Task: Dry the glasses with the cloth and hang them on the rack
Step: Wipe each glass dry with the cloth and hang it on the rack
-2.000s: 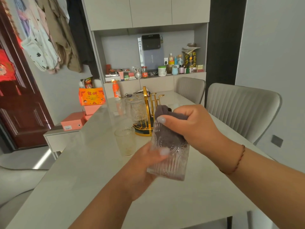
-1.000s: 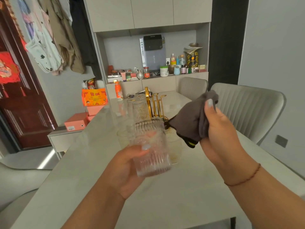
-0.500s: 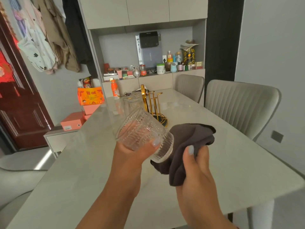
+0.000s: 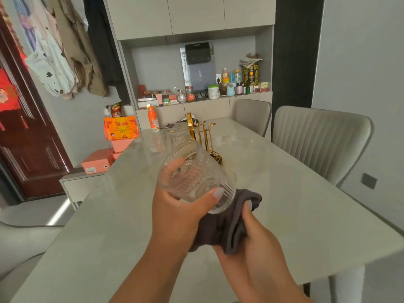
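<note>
Ribbed clear glass tumbler (image 4: 196, 182), tilted with its open mouth toward the camera, is gripped by the left hand (image 4: 175, 212): the thumb lies across its near side and the fingers show through the glass from behind. It is held in the air above the pale stone-look table (image 4: 109, 226), nearer the camera than the gold wire rack (image 4: 204, 138). Its base touches the dark grey cloth (image 4: 227, 224), which is bunched beneath it and clutched by the right hand (image 4: 251, 243), thumb pressed on top of the folds. Another ribbed glass (image 4: 178, 135) sits upside down at the rack's left side. Behind the rack, at the table's far end, stands an orange plastic bottle (image 4: 152, 119). To the right of the rack, two grey padded chairs (image 4: 317, 141) line the table's edge.
</note>
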A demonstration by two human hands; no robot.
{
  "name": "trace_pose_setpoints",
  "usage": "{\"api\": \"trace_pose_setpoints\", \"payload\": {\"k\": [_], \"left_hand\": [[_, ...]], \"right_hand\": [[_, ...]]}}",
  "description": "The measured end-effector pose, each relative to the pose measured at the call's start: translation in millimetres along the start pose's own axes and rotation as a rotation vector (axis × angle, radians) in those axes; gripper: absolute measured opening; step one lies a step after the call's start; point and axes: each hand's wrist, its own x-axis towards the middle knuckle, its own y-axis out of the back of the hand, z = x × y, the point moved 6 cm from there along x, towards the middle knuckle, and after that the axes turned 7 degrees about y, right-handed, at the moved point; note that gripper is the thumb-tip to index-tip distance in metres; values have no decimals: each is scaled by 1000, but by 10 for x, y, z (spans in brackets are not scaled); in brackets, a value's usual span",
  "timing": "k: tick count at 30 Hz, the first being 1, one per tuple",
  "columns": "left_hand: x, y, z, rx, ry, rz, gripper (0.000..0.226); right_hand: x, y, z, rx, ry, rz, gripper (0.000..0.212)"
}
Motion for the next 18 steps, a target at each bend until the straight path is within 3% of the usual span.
{"api": "trace_pose_setpoints", "payload": {"k": [3, 7, 12, 18], "left_hand": [[90, 115, -7, 25, -23, 34, 86], [-5, 93, -67, 7, -13, 1, 88], [-38, 20, -100, 27, -4, -35, 91], [55, 103, -14, 139, -62, 35, 90]], "right_hand": [[14, 80, -92, -85, 29, 108, 51], [32, 7, -315, -28, 139, -16, 50], [35, 8, -205, 21, 49, -6, 49], [7, 82, -51, 18, -25, 55, 44]]}}
